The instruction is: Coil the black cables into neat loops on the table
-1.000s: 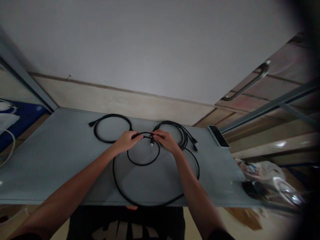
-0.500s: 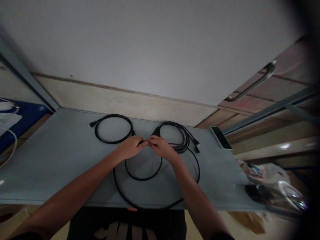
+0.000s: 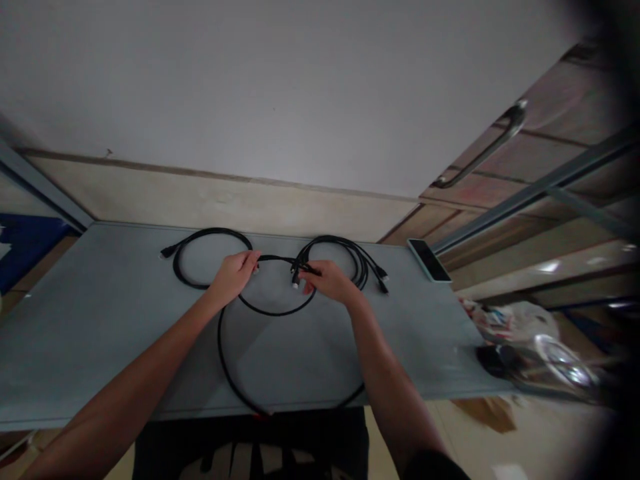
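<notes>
Both my hands are on a black cable [image 3: 275, 313], which bends in a small loop between them and a wider one reaching the table's front edge. My left hand [image 3: 234, 275] pinches it beside a coiled black cable [image 3: 175, 267]. The fingers of my right hand [image 3: 327, 279] are closed around the cable near a plug with a light metal tip [image 3: 295, 285]. Just behind that hand lies a second black cable coil [image 3: 361, 257], its two plugs pointing right. What sits inside my left fingers is mostly hidden.
The grey table [image 3: 125, 320] backs onto a pale wall. A phone [image 3: 429, 261] lies at its back right. Near the right front corner stands a blurred dark and clear object [image 3: 500, 361]. A metal handle [image 3: 480, 157] is fixed on the right.
My hands have moved apart from where they met. A stretch of cable now spans between them, and the metal-tipped plug shows by my right hand. The view has shifted slightly.
</notes>
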### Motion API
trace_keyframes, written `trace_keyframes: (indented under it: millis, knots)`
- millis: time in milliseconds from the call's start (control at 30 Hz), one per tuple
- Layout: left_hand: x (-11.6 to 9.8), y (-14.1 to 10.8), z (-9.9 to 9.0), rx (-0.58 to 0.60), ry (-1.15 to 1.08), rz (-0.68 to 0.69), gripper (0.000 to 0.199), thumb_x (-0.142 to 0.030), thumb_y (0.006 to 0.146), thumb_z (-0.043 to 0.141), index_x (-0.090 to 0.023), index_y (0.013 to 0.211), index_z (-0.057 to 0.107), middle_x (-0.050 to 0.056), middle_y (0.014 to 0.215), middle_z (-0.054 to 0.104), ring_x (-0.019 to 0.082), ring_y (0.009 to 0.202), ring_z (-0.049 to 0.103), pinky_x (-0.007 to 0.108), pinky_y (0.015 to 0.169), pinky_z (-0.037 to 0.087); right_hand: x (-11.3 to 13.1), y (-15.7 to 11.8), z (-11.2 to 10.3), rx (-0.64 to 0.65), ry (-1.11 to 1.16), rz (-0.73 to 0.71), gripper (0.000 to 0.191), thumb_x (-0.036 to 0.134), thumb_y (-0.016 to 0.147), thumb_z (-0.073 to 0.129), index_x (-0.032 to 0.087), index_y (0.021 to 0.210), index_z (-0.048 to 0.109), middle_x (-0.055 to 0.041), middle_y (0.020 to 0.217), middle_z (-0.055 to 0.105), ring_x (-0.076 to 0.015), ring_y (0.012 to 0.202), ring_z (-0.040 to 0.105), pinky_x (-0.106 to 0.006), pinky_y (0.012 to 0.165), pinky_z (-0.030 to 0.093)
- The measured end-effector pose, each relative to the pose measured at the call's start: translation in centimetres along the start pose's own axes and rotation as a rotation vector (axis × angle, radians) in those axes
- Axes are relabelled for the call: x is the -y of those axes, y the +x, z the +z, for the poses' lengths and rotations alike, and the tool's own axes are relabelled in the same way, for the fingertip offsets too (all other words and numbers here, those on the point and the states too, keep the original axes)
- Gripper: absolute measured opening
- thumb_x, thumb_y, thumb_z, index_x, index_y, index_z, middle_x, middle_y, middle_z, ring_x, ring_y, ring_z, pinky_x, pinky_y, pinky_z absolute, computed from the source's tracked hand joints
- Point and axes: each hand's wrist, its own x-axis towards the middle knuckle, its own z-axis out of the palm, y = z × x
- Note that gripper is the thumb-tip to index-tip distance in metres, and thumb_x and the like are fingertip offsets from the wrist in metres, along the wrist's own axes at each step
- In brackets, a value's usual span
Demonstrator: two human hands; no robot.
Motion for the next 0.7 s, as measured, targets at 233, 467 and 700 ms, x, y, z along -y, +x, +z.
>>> trace_keyframes:
  millis: [233, 467, 700]
  knots:
    - [0.3, 0.0, -0.3, -0.037, -0.075, 0.014, 0.042, -0.051, 0.098, 0.036, -0.020, 0.074, 0.052, -0.002, 0.060, 0.053, 0.014, 0.054, 0.049, 0.025, 0.053, 0.035, 0.2, -0.5, -0.6, 0.042, 0.415, -0.050, 0.029, 0.034, 0.090, 0.061, 0.015, 0.111, 0.064, -0.0019, 0.080, 0.064, -0.0138, 0.074, 0.067, -0.023, 0.064, 0.052]
    - [-0.5, -0.5, -0.2, 0.307, -0.068, 0.037, 0.042, -0.050, 0.097, 0.038, -0.018, 0.098, 0.066, -0.004, 0.053, 0.047, 0.014, 0.050, 0.048, 0.025, 0.050, 0.034, -0.6, 0.5, 0.5, -0.123, 0.243, -0.118, 0.027, 0.030, 0.089, 0.059, 0.017, 0.110, 0.071, -0.0034, 0.088, 0.067, -0.0098, 0.054, 0.060, -0.025, 0.057, 0.048]
    - [-0.6, -1.1, 1.4, 0.444, -0.465, -0.243, 0.039, -0.057, 0.092, 0.047, -0.021, 0.102, 0.057, -0.008, 0.053, 0.035, 0.009, 0.039, 0.031, 0.020, 0.039, 0.023, -1.0, 1.2, 2.5, -0.191, -0.048, -0.283, 0.034, 0.020, 0.094, 0.050, 0.019, 0.122, 0.070, -0.0028, 0.077, 0.064, -0.0111, 0.058, 0.057, -0.026, 0.064, 0.048]
